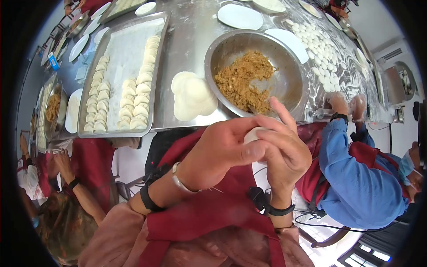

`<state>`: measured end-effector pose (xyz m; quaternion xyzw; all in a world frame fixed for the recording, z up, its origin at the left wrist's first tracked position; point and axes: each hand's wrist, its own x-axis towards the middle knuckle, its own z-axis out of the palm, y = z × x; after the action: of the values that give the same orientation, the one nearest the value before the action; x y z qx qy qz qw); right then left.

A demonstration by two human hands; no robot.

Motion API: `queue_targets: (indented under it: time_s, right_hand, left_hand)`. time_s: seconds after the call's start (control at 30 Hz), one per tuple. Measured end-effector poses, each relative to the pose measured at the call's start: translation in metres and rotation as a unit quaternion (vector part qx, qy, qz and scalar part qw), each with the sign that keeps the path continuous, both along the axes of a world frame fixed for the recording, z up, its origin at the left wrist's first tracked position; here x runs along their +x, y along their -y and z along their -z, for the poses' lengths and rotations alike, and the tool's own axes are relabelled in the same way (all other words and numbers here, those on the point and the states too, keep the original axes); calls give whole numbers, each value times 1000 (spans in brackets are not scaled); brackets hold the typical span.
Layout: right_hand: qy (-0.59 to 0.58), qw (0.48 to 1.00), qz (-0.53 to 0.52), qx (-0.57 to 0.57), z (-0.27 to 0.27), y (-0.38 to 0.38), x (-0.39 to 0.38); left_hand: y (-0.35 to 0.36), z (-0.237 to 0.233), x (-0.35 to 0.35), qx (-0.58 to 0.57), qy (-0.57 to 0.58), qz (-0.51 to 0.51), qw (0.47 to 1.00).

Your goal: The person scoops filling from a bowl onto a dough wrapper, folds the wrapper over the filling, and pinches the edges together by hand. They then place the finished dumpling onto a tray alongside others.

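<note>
Both my hands come together in front of the steel bowl [209,58], around a white dumpling [253,135] that shows only in part between the fingers. My left hand [231,144], with a silver bangle at the wrist, presses its thumb and fingers against the dough. My right hand [287,153] wraps round from the other side, one finger raised. Brown minced filling [244,75] lies in the bowl, with a utensil partly sunk in it. Left of the bowl, a stack of round dough wrappers [192,98] rests on the metal table.
A metal tray [153,89] with rows of folded dumplings [138,98] stands at left. White plates [240,17] lie at the back. Many flattened dough pieces [320,53] cover the floured right side. A co-worker in blue sleeves [356,173] works close at right; another person's arm [84,196] is at left.
</note>
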<state>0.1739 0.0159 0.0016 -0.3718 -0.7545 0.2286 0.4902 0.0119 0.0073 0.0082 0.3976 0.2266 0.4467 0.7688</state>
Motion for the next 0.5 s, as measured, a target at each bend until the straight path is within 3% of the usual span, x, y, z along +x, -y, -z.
queue_targets:
  time_s: [0.07,0.17,0.5]
  right_hand:
    - [-154,986,56,-28,3,1,-7]
    - [-145,986,74,-30,-4,4,-15]
    - [-50,996,69,0,0,2,-6]
  left_hand:
    - [5,-1,3,-39,35,-22,998]
    - [7,5,10,-24,10,-112,993]
    - [7,10,8,42,-59,-88,993]
